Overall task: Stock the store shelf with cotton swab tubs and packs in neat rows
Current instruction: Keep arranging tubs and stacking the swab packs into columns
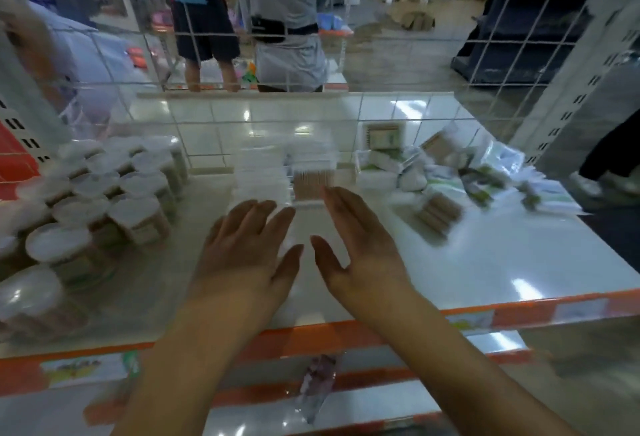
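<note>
Fingers straight, holding nothing: left hand [247, 248], right hand [360, 245] | glossy white shelf [485, 262] | round lidded tubs [104, 200]

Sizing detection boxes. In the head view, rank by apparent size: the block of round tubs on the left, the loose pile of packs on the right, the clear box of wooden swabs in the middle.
1. Block of round tubs, though nearness to the camera inflates it.
2. Loose pile of packs.
3. Clear box of wooden swabs, clearly smallest.
</note>
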Demonstrator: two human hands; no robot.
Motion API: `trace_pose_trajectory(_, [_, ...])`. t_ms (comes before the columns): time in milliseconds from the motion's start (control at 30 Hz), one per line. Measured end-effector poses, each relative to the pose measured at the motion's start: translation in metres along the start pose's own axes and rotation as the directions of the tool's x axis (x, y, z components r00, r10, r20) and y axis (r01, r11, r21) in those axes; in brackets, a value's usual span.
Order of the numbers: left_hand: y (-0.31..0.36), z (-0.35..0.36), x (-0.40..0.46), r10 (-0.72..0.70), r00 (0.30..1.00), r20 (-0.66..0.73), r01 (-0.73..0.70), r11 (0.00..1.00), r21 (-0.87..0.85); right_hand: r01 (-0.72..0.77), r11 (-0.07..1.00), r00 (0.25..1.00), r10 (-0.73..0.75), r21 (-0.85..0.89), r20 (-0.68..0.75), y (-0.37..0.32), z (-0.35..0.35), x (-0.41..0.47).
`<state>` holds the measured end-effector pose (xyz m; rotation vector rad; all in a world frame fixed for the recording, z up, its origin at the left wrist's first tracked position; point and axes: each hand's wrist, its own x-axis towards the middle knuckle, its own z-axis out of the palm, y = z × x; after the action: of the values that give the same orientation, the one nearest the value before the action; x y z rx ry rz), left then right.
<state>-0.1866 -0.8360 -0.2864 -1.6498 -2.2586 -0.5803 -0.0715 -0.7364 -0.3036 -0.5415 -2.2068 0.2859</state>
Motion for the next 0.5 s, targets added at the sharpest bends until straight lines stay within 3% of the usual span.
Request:
trace_pose_trajectory(167, [0.055, 0.023, 0.011, 0.037, 0.999, -0.009, -0.037, 0.999, -0.03, -0.053, 0.996, 0.998, 0.05, 0.069, 0.034, 0.051, -0.033, -0.018])
trace_pose_trajectory(400, [0.113, 0.072, 0.025, 0.043, 0.992, 0.121, -0.037, 0.998, -0.046, -0.112, 0.991, 0.993, 0.114, 0.07, -0.03, 0.134, -0.071, -0.04])
trace_pose_trajectory(500, [0.131, 0.093, 0.038, 0.034, 0.983, 0.179, -0.02, 0.997, -0.079, -0.187, 0.975, 0.982, 0.187, 0.117, 0.005, 0.165, -0.084, -0.041])
